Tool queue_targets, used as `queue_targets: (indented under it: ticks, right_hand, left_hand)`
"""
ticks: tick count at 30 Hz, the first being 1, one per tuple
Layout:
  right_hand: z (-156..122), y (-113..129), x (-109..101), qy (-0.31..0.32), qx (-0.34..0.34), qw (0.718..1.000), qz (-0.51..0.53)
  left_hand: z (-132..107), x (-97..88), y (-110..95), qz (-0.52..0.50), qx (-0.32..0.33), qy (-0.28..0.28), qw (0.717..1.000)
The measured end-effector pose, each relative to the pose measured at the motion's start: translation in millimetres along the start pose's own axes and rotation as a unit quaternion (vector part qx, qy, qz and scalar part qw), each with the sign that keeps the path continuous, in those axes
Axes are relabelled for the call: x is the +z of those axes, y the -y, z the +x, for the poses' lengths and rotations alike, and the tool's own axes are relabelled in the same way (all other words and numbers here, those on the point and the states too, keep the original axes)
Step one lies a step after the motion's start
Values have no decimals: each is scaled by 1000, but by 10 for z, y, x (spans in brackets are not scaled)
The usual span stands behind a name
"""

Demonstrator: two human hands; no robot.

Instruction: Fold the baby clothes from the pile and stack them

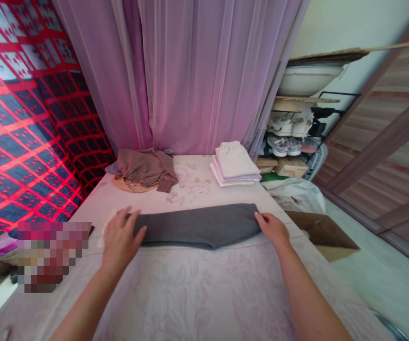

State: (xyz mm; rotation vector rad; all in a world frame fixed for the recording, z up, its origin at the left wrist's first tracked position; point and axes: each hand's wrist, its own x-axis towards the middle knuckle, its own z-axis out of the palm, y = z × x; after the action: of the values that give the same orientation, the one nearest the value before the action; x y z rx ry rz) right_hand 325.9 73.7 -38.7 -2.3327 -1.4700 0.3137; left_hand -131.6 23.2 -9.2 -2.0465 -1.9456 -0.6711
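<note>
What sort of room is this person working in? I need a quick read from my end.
Probably a bedroom in a home: the surface looks like a bed with a pale floral cover, a sheer mauve curtain hangs behind it, and pairs of sneakers are stored to the right.

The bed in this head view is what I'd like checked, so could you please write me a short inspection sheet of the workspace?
Surface: bed with a pale pink floral cover, lying flat.
Job's things: grey garment, folded into a long strip across the bed.
Clutter: brown garment heaped at the far end; white folded stack beside it.
Hands: left hand flat on the grey garment's left end; right hand on its right end.
Cables: nothing seen.
Surroundings: pink curtain behind; shoe rack and cardboard box to the right.
</note>
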Motion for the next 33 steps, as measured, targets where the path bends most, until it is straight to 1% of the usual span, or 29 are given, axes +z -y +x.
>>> queue_targets:
  ticks: [1,2,3,4,6,7,9,11,13,15,17,20,22,25,27,29,30,32,33]
  right_hand:
    - [-31,-10,-8,2,14,1000,1]
    - [-56,-20,-10,1,26,1000,7]
    - [-73,-29,-2,-6,34,999,15]
    - [-83,-39,14,-16,37,999,23]
    - [-87,-66,69,-43,35,997,45]
    - [-82,-86,103,-57,31,996,59]
    - [-63,-137,172,-72,23,992,100]
    - [-44,-196,230,-89,14,984,151]
    - [-29,-254,266,-119,3,974,194]
    - [-22,-299,281,-141,-13,965,219]
    - [-22,-326,280,-145,-30,964,222]
    - [-42,-336,265,-158,-46,970,180]
    - [-72,-317,243,-165,-40,977,130]
    - [-152,-219,173,-168,-37,983,66]
    - [-232,-84,111,-187,-82,978,42]
    - [-326,103,66,-207,-164,964,26]
    - [-374,204,60,-205,-211,955,17]
    - [-458,388,91,-169,-294,941,-11]
    - [-490,457,126,-136,-315,939,-33]
  left_hand:
    - [-35,47,-213,-36,73,17,997]
    - [-73,108,-432,-68,141,48,987]
    - [-109,180,-645,-92,191,77,974]
    - [-140,258,-843,-107,215,90,966]
    - [-175,408,-1160,-129,235,103,958]
    - [-176,473,-1270,-137,238,108,955]
    - [-153,571,-1398,-156,239,118,951]
    - [-126,629,-1431,-179,238,125,947]
    - [-118,661,-1419,-201,235,126,943]
    - [-136,683,-1400,-214,234,128,940]
    - [-166,707,-1392,-215,235,134,938]
    - [-201,737,-1397,-207,237,147,938]
    - [-211,742,-1407,-200,238,152,938]
    - [-216,719,-1427,-190,242,156,939]
    - [-218,691,-1438,-185,244,163,938]
    - [-218,661,-1444,-182,245,173,936]
    - [-216,646,-1446,-181,244,179,936]
    - [-213,622,-1453,-177,243,190,935]
    - [-212,612,-1460,-175,242,195,934]
